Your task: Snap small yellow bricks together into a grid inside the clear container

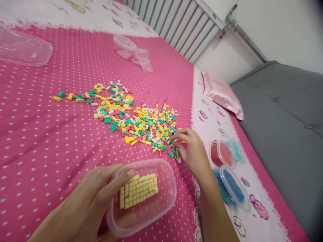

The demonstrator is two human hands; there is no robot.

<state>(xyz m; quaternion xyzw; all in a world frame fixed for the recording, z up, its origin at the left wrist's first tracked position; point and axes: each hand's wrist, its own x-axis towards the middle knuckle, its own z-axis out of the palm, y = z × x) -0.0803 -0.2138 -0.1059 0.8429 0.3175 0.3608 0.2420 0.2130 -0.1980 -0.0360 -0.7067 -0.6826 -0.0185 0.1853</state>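
Observation:
My left hand (101,188) grips a clear plastic container (169,198) by its left side, the thumb over the rim. Inside it lies a block of joined pale yellow toy bricks (138,191). Beyond the container, a spread pile of small building bricks (141,124) in yellow, green, white and pink covers the bedsheet. At the pile's right edge is my right hand (190,148), its fingers bent down among the bricks. Its fingertips are close together, and whatever they may pinch is too small to make out.
On the right stand a tub with red contents (222,153) and a tub with blue contents (233,186). Clear empty packaging (132,52) lies at the back, and a clear plastic lid (25,47) at the far left. A pink pillow (222,94) rests by the grey headboard (280,117).

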